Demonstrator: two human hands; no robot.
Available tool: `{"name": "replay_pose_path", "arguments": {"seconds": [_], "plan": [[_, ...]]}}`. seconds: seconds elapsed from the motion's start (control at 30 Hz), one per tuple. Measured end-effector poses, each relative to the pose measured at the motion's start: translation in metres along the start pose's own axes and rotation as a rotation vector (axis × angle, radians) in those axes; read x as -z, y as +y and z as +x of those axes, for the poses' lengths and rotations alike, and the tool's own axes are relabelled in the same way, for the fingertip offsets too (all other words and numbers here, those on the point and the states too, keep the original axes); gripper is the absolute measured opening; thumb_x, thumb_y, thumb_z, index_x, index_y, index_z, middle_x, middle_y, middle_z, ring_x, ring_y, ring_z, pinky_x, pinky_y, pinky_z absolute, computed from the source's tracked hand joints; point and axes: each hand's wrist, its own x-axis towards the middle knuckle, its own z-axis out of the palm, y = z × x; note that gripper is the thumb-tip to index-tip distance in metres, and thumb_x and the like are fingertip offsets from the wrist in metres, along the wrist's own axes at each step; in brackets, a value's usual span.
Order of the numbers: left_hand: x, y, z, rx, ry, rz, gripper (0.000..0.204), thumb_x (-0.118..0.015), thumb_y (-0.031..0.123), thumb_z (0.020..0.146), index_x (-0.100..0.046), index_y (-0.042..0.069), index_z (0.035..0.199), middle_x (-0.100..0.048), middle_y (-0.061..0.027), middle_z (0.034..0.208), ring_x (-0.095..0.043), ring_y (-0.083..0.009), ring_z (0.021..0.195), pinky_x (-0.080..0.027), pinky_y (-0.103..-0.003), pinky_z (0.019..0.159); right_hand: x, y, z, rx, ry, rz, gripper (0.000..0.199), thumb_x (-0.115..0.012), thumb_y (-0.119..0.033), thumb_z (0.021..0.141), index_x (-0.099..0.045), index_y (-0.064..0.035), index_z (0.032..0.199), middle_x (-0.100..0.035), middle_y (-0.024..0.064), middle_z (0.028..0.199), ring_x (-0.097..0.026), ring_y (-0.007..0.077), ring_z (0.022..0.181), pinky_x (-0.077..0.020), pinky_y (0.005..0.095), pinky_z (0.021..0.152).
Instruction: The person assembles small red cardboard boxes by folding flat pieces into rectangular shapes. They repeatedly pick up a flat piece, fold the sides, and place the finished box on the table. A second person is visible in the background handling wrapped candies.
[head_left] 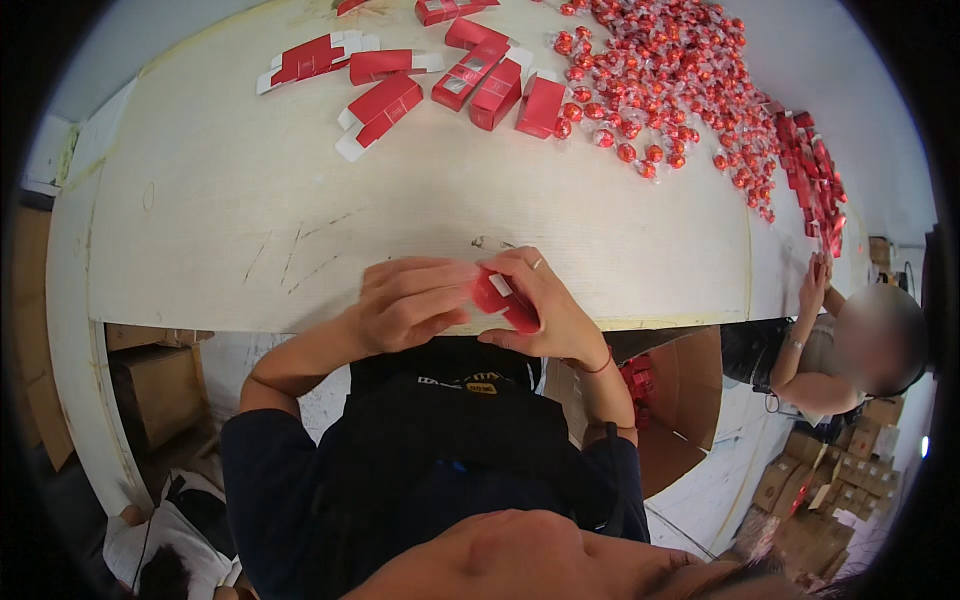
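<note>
Near the table's front edge, my right hand (545, 305) is closed round a small red cardboard box (522, 318) with a white flap showing at its end. A ring is on one finger and a thin red band is at the wrist. My left hand (410, 305) is at the box's left end, its bent fingers smeared by motion; whether they grip the box cannot be made out. Beyond my hands, several red cardboard boxes (385, 108) lie on the pale table (230, 200), some with white flaps spread. A large heap of red wrapped candies (650, 75) lies at the far right.
A pile of red boxes (812, 180) is at the table's right end, beside another person's hands (818, 280). A large open carton (690, 400) with red packs stands below the table edge. Brown cartons (830, 480) are stacked at lower right. Another person (165, 540) is at lower left.
</note>
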Motion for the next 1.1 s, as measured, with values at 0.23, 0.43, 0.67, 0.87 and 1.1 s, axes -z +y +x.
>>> {"name": "replay_pose_path", "arguments": {"seconds": [0.23,0.43,0.67,0.87,1.1], "plan": [[-0.014,0.016,0.002,0.053,-0.143,0.017,0.035,-0.075,0.01,0.077,-0.067,0.011,0.111,-0.065,-0.0021,0.099,-0.063,-0.0173,0.076,-0.052,-0.029,0.064,-0.014,-0.006,0.008,0.058,0.09,0.302,0.066,-0.08,-0.013,0.067,-0.051,-0.0045,0.126,-0.055,0.0122,0.114,-0.053,0.0288,0.105,-0.0416,0.0353,0.093],[-0.015,0.022,0.001,0.147,-0.156,0.045,0.034,-0.074,0.01,0.075,-0.067,0.011,0.109,-0.06,-0.0028,0.098,-0.063,-0.0173,0.075,-0.052,-0.029,0.062,-0.016,-0.007,0.007,-0.004,0.014,0.436,0.068,-0.081,-0.016,0.069,-0.051,-0.0038,0.128,-0.055,0.0121,0.117,-0.053,0.0284,0.109,-0.0411,0.0358,0.095],[-0.009,0.026,0.008,0.108,-0.223,0.054,0.022,-0.077,0.015,0.073,-0.063,0.009,0.089,-0.055,-0.0026,0.1,-0.061,-0.0154,0.073,-0.049,-0.028,0.057,-0.018,-0.006,0.006,-0.05,0.071,0.399,0.085,-0.091,-0.039,0.056,-0.054,-0.0029,0.123,-0.055,0.0114,0.115,-0.055,0.0265,0.106,-0.0422,0.0349,0.091],[0.001,0.02,0.008,0.126,-0.332,-0.114,0.026,-0.08,0.015,0.071,-0.061,0.009,0.088,-0.058,-0.0046,0.102,-0.062,-0.0184,0.073,-0.049,-0.03,0.057,-0.02,0.0,-0.003,-0.172,0.185,0.275,0.091,-0.092,-0.052,0.046,-0.059,-0.0019,0.113,-0.059,0.0077,0.089,-0.057,0.0136,0.083,-0.046,0.029,0.074],[-0.038,0.019,-0.019,0.386,0.189,-0.147,0.042,-0.077,-0.001,0.075,-0.051,0.003,0.108,-0.056,-0.0167,0.116,-0.059,-0.0248,0.1,-0.051,-0.032,0.082,-0.054,0.0,0.01,-0.208,0.525,0.683,0.099,-0.073,-0.075,0.06,-0.048,0.0,0.121,-0.056,0.0037,0.099,-0.053,0.0121,0.09,-0.0466,0.027,0.079]]}}
